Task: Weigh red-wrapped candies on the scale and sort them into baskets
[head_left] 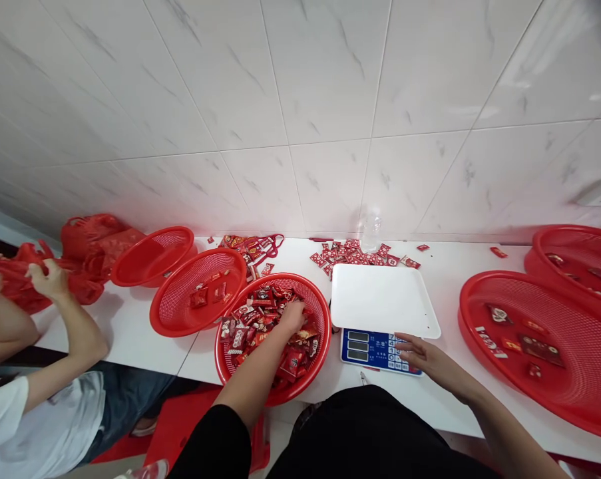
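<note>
My left hand reaches into a round red basket full of red-wrapped candies; its fingers curl down among the wrappers, and what they hold is hidden. My right hand lies open with fingers spread on the blue keypad of a white scale. The scale's white pan is bare.
Two more red baskets sit at left, two large ones at right with a few candies. Loose candies and a clear bottle lie by the tiled wall. At far left, a co-worker's hands handle red bags.
</note>
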Motion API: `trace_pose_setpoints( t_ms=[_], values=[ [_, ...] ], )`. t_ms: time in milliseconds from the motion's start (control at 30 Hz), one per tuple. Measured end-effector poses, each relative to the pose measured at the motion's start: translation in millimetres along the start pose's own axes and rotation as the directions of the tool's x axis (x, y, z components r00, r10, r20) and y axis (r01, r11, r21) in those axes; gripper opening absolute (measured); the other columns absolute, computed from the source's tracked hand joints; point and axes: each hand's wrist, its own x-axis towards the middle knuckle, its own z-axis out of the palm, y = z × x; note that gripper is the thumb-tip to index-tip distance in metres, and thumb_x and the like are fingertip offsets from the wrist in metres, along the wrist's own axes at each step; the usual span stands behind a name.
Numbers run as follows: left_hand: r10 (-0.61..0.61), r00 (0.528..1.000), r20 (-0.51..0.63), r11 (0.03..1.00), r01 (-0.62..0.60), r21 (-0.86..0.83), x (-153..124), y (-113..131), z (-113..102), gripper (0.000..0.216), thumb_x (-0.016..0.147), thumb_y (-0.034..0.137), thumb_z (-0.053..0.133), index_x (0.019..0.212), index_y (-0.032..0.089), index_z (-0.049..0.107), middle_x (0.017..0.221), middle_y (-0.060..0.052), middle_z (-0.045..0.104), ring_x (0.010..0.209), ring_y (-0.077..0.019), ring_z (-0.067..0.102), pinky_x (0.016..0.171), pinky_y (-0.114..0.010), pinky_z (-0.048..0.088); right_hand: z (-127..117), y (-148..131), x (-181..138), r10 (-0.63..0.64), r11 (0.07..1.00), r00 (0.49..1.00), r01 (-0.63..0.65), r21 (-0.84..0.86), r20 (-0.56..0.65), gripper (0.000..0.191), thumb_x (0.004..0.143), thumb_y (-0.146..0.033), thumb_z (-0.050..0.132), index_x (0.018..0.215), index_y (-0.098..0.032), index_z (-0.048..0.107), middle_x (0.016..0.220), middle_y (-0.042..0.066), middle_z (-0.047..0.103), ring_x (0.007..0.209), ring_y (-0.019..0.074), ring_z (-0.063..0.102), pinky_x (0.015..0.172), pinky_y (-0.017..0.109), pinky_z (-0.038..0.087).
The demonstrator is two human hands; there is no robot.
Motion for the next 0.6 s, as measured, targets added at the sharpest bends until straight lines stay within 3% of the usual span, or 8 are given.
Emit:
trace_pose_setpoints(
  t_ms=[233, 400, 600],
  values=[
    [-0.078, 0.992, -0.1, 0.988, 0.063, -0.138, -2, -8, -39, 0.017, 0.079, 0.02, 0.054, 0.091, 0.017, 0.065, 0.084, -0.002, 0.068, 0.073, -0.0135, 0.06, 0.067, -0.021, 0.041, -1, 3, 4, 0.013, 1.0, 1.0, -0.013, -0.029, 0.0, 0.066, 0.078, -0.057, 0.053, 0.134, -0.026, 0.041, 0.132, 0.009, 0.052, 0.119, 0.0258, 0.05, 0.096, 0.037, 0.044],
    [-0.129, 0.971, -0.199, 0.942, 0.058, -0.331, -6, 8, -70, 0.016, 0.075, 0.023, 0.059, 0.089, 0.018, 0.067, 0.075, 0.0, 0.067, 0.069, -0.0149, 0.06, 0.066, -0.024, 0.044, 0, 3, 8, 0.007, 0.998, 1.0, -0.008, -0.059, -0.013, 0.064, 0.078, -0.056, 0.054, 0.133, -0.027, 0.042, 0.128, 0.008, 0.056, 0.119, 0.0266, 0.05, 0.096, 0.04, 0.044],
    [-0.095, 0.98, -0.177, 0.839, -0.016, -0.544, -19, 39, -100, 0.022, 0.072, 0.029, 0.063, 0.091, 0.019, 0.068, 0.073, 0.0, 0.068, 0.07, -0.0155, 0.06, 0.065, -0.025, 0.046, -2, 5, 3, 0.0, 1.0, 0.999, 0.0, -0.003, -0.033, 0.063, 0.077, -0.056, 0.055, 0.132, -0.027, 0.044, 0.127, 0.008, 0.057, 0.117, 0.0272, 0.051, 0.097, 0.04, 0.044]
  ],
)
